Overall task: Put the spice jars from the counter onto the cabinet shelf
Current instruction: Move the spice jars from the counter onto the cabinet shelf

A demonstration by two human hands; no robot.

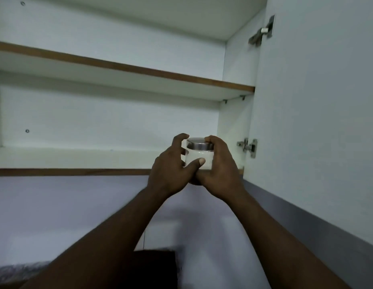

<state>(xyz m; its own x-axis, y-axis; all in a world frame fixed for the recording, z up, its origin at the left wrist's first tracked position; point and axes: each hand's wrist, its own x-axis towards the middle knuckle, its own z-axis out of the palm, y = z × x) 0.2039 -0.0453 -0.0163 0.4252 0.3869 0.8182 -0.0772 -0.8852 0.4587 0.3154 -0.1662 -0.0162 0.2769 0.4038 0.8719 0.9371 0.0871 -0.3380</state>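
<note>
At shelf [77,171] edge, left hand [171,174] and right hand [220,174] fingers [218,142] around steel-lidded jar [199,155], contents unclear.

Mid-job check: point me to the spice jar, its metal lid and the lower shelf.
spice jar [200,154]: head view, glass side just below the lid.
metal lid [199,143]: head view, shiny side wall.
lower shelf [77,157]: head view, bare white top surface.

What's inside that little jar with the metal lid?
The jar shows only pale white through its glass: contents, or the cabinet behind. Its metal lid is on, and the left hand and right hand cover the sides and base, so I cannot tell.
</note>
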